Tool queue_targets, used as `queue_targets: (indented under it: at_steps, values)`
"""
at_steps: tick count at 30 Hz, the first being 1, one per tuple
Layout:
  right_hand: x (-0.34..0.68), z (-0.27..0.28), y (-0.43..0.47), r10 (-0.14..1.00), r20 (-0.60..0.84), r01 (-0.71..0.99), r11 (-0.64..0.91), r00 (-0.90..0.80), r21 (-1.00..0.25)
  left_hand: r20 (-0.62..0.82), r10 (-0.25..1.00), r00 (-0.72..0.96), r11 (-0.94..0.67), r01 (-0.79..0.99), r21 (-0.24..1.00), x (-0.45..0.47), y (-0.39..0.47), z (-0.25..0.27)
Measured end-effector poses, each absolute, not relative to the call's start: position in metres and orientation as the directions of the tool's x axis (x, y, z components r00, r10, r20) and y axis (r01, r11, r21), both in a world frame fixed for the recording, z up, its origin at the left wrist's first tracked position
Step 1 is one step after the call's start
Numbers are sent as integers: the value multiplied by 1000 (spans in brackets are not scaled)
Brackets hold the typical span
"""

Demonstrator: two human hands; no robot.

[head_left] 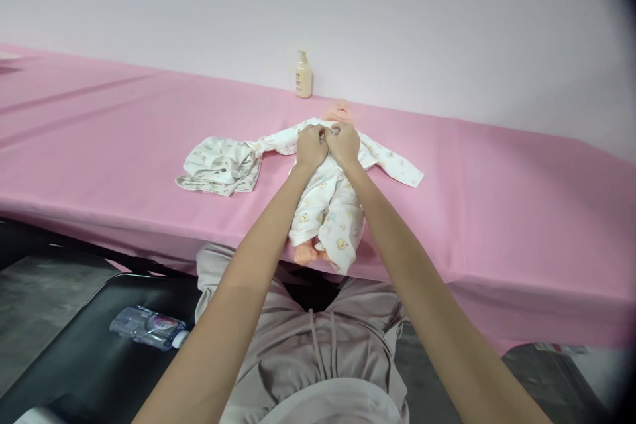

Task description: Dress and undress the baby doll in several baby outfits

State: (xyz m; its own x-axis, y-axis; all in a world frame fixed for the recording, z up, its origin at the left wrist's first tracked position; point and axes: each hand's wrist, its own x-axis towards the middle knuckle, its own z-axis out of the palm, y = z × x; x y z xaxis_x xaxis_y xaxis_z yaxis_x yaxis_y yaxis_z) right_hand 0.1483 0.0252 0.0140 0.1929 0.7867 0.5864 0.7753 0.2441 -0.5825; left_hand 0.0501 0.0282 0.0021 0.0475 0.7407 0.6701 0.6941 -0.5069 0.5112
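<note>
A baby doll [305,253] lies on its back on the pink-covered table [497,212], its head toward the wall and its feet at the near edge. It wears a white baby outfit [342,218] printed with small bears, the sleeves spread to both sides. At the chest, my left hand [311,148] and my right hand [344,144] meet side by side, fingers closed on the front of the outfit. What exactly lies between the fingertips is hidden by the hands. A folded pile of white printed baby clothes [221,165] touches the sleeve on the left.
Against the white wall [318,13] stands a cream pump bottle [303,76], just beyond the doll's head. Below the table at the left, a clear plastic bottle [149,328] lies on a black chair seat [99,371].
</note>
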Motion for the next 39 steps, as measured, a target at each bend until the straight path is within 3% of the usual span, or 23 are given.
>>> queue_targets:
  at_steps: [11,18,20,23,27,31,39]
  values:
    - [156,2,24,735,614,719,257,289,-646,613,789,-24,-555,401,729,36,29,-3]
    - [158,-2,16,709,613,610,325,349,-723,421,903,-83,-427,-87,900,37,37,7]
    - [159,-2,14,713,592,583,315,376,-749,389,919,-59,-394,-140,909,39,38,9]
    - [159,0,12,725,583,599,294,368,-744,428,902,-61,-432,-89,898,42,39,10]
    - [157,4,11,744,591,653,284,311,-701,556,831,6,-552,136,823,46,36,12]
    - [156,4,11,747,618,714,292,245,-636,578,816,35,-560,298,773,45,32,11]
    - [153,9,1,750,645,806,287,148,-519,543,839,-41,-535,126,835,38,40,-1]
